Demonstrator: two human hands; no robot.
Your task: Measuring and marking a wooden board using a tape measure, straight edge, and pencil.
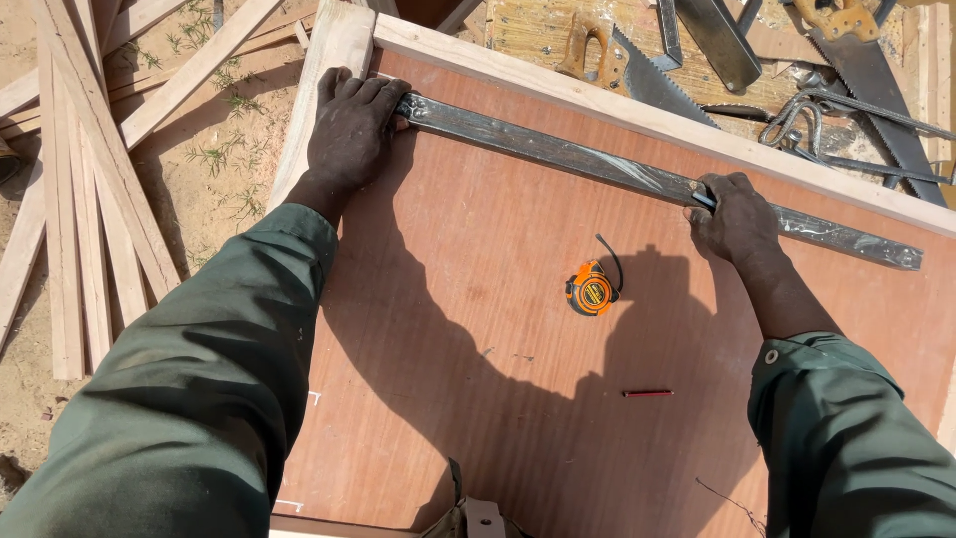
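Sleeves: two green sleeves frame the bottom of the view, arms stretched forward over the work.
Red pencil (648, 394): lying loose on the reddish-brown plywood panel (478, 399), nearest the person, well apart from both hands.
Tape measure (592, 291): orange case, sitting flat mid-panel, its black strap curling upward, untouched just now.
Step in hand: looks like laying out a line — the straightedge is being pinned down across the panel, parallel to the far frame rail.
Metal straightedge (637, 177): long dark bar running aslant from upper left to right, lying flat on the panel just inside the pale wooden frame (637, 112).
Left hand (351, 130): spread flat, fingers extended and pressing on the bar's left end at the frame corner; it holds by weight, not by a closed grasp.
Right hand (735, 214): fingers curled down on the bar farther along; something thin and bluish peeks out by the thumb, too small to tell whether it is a marker.
Next move calls for: by my reading, keeping both ends dead steady, since any slip of the bar would skew the line; the left must keep its pressure if the right is to trace along the edge.
Beyond the frame: handsaws (637, 75) and other metal tools lie on a worn board.
Far left: loose timber strips (90, 189) piled on sandy ground.
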